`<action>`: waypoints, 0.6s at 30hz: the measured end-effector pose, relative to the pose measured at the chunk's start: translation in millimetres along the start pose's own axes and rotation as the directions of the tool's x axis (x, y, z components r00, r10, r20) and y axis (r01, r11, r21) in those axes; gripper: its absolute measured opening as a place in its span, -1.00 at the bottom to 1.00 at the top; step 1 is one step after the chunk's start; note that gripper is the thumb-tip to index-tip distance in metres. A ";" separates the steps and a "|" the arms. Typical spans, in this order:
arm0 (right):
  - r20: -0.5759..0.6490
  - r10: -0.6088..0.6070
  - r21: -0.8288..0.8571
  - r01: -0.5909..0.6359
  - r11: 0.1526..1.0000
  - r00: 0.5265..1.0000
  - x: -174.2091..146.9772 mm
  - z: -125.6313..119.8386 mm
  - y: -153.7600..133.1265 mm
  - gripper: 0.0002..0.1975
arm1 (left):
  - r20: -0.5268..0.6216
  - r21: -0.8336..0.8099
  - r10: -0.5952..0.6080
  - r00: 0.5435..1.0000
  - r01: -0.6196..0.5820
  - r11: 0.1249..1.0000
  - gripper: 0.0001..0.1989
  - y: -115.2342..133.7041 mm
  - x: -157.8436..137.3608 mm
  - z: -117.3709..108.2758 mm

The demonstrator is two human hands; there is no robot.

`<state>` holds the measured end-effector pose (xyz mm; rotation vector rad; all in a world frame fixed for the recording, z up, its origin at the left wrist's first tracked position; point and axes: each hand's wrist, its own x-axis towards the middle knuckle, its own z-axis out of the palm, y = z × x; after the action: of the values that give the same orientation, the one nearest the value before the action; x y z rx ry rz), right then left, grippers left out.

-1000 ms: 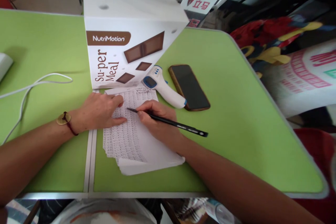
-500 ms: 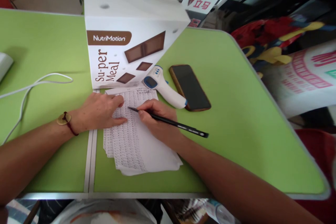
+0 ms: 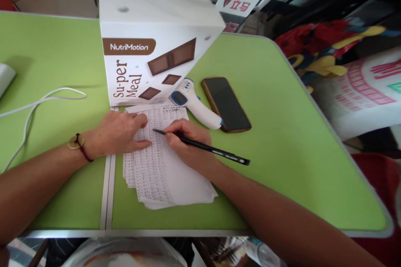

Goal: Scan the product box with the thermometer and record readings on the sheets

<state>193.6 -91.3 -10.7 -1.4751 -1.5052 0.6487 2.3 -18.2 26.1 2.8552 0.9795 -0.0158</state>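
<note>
Has a green table [image 3: 288, 154] under the left hand [image 3: 120, 131] and right hand [image 3: 191, 152], a box [image 3: 156, 29] just beyond them, sheets [image 3: 188, 177] beneath. Rests the left, loosely bent and grasping nothing, on the sheets; with a phone [image 3: 228, 102] and thermometer [image 3: 202, 109] beyond the right, grips there a pen [image 3: 216, 149], tip between both hands.

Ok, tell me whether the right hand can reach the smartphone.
Likely yes: the right hand holds a black pen, and the infrared thermometer lies partly between, but the smartphone looks mostly uncovered.
</note>
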 end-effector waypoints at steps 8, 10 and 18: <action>-0.041 -0.031 0.053 0.034 0.998 0.999 -0.6 0.8 1.3 -0.91 | -0.009 0.001 0.012 1.000 -0.012 1.000 -0.60 -0.2 -0.2 -0.3; -0.018 -0.039 0.066 0.040 0.997 0.999 -1.1 0.3 1.7 -0.92 | -0.009 0.002 0.009 1.000 -0.009 1.000 -0.60 0.0 -0.4 -0.4; 0.069 -0.054 0.086 0.048 0.995 0.996 -1.4 -0.8 1.8 -0.94 | -0.013 -0.001 0.010 1.000 -0.010 1.000 -0.60 -1.3 -0.9 1.8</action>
<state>195.1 -92.6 -12.3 -1.3576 -1.5459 0.7317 0.8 -18.0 24.2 2.8627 0.9678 0.0038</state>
